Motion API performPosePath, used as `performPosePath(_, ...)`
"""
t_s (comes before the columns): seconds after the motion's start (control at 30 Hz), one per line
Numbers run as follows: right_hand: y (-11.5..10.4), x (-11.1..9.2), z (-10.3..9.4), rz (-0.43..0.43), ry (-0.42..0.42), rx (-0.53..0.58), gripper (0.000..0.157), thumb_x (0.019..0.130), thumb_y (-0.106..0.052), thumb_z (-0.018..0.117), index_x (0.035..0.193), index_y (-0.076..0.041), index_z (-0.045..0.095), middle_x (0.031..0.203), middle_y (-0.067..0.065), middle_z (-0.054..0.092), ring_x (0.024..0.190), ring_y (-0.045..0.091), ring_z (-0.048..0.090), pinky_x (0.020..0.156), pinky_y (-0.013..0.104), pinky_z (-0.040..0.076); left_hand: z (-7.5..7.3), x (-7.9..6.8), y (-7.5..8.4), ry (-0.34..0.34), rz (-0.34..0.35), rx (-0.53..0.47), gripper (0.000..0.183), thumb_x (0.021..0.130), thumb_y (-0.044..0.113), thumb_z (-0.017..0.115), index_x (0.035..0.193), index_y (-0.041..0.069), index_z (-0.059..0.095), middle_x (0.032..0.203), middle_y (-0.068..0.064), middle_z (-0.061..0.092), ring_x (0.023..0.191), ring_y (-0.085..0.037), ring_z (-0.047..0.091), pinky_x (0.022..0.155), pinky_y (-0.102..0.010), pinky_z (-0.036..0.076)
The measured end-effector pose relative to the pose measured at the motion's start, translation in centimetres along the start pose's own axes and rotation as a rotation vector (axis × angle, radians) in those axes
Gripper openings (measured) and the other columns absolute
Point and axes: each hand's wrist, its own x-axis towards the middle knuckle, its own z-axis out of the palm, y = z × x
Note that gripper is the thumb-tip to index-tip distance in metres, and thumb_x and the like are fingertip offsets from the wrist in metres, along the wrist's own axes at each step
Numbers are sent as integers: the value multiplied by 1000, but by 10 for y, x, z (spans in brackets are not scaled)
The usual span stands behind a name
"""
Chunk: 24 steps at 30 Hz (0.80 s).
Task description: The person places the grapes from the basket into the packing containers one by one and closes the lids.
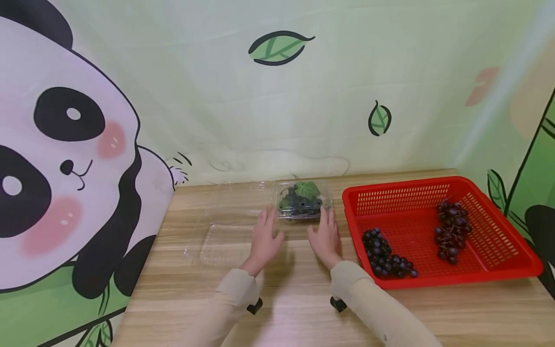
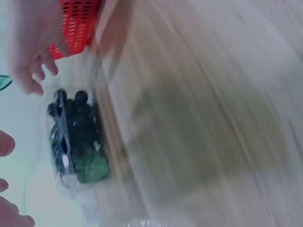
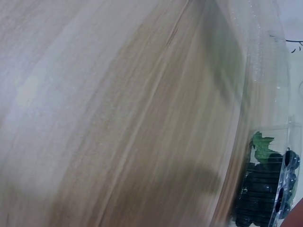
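Observation:
A clear plastic clamshell box (image 1: 299, 214) of dark grapes with a green leaf (image 1: 307, 190) on top stands near the back edge of the table. My left hand (image 1: 265, 238) is at its front left, fingers stretched forward. On the other side, my right hand (image 1: 325, 236) has its fingertips by the front right corner, fingers also extended. Neither hand grips anything. In the left wrist view the grape box (image 2: 83, 137) lies between the two hands, and the right wrist view shows the same box (image 3: 260, 187) at its lower right edge.
Left of the hands lie clear plastic containers (image 1: 227, 243), see-through against the wooden table (image 1: 295, 284). To the right stands a red plastic basket (image 1: 416, 241) holding a black grape bunch (image 1: 383, 255) and a purplish one (image 1: 452, 231). A printed cloth (image 1: 208, 96) hangs behind the table.

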Motion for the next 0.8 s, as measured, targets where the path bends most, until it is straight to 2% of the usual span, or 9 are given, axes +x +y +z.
performPosePath(0.13, -2, 0, 0, 2, -5, 16, 62, 81, -22, 53, 137, -14, 28, 146, 17, 16, 128, 39, 25, 98, 55, 28, -14, 2, -4, -2, -45, -29, 66, 78, 10, 52, 139, 9, 26, 147, -16, 11, 133, -36, 14, 104, -55, 15)
performPosePath(0.4, -9, -7, 1, -42, -26, 91, 63, 77, -15, 55, 136, -10, 31, 145, 19, 20, 127, 40, 26, 98, 55, 27, -40, 8, -16, -41, -151, -8, 65, 79, 14, 54, 137, 4, 27, 147, -17, 12, 132, -36, 17, 104, -51, 19)
performPosePath(0.6, -14, -14, -1, -65, -53, 144, 61, 79, -15, 57, 135, -7, 33, 143, 19, 23, 128, 40, 26, 101, 53, 24, -61, 11, -33, -48, -227, 4, 66, 79, 14, 54, 137, 2, 25, 147, -20, 9, 131, -39, 15, 103, -53, 19)
performPosePath(0.8, -18, -18, -3, -91, -92, 164, 60, 80, -17, 57, 134, -6, 33, 143, 20, 24, 128, 39, 26, 101, 53, 25, -78, 11, -55, -13, -319, 25, 65, 81, 14, 53, 137, 1, 24, 146, -22, 9, 132, -39, 13, 105, -53, 13)
